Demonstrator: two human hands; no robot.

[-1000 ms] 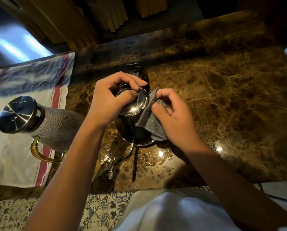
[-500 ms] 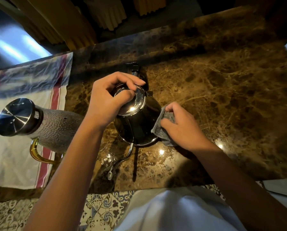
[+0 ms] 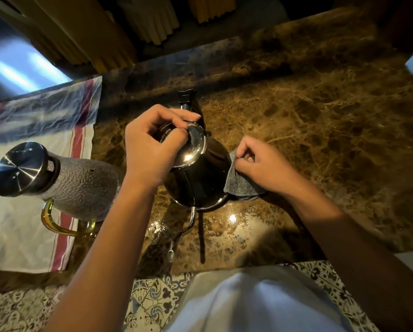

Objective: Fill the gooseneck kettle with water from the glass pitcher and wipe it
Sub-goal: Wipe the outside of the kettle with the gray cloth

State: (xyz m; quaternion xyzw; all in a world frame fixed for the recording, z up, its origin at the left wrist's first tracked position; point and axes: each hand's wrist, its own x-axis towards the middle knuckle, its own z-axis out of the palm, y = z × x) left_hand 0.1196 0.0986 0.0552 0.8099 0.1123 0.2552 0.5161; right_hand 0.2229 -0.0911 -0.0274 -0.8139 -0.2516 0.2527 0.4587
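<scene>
A dark, shiny gooseneck kettle [image 3: 200, 178] stands on the brown marble counter [image 3: 320, 121], its thin spout [image 3: 188, 226] curving toward me. My left hand [image 3: 150, 147] grips its lid from above, fingers curled over the rim. My right hand [image 3: 260, 164] pinches a grey cloth [image 3: 239, 185] and holds it against the kettle's right side, low near the base. The glass pitcher [image 3: 80, 185], with textured body, steel lid and amber handle, stands to the left on a towel.
A white towel with red stripes [image 3: 16, 236] covers the counter's left part. Water glints on the marble in front of the kettle. The counter's front edge runs just before my body, with patterned floor tiles [image 3: 152, 295] below. Yellow curtains hang beyond the far edge.
My right hand with the cloth has slid from the kettle's upper side near the lid down along its right flank to the base. My left hand has stayed on the lid.
</scene>
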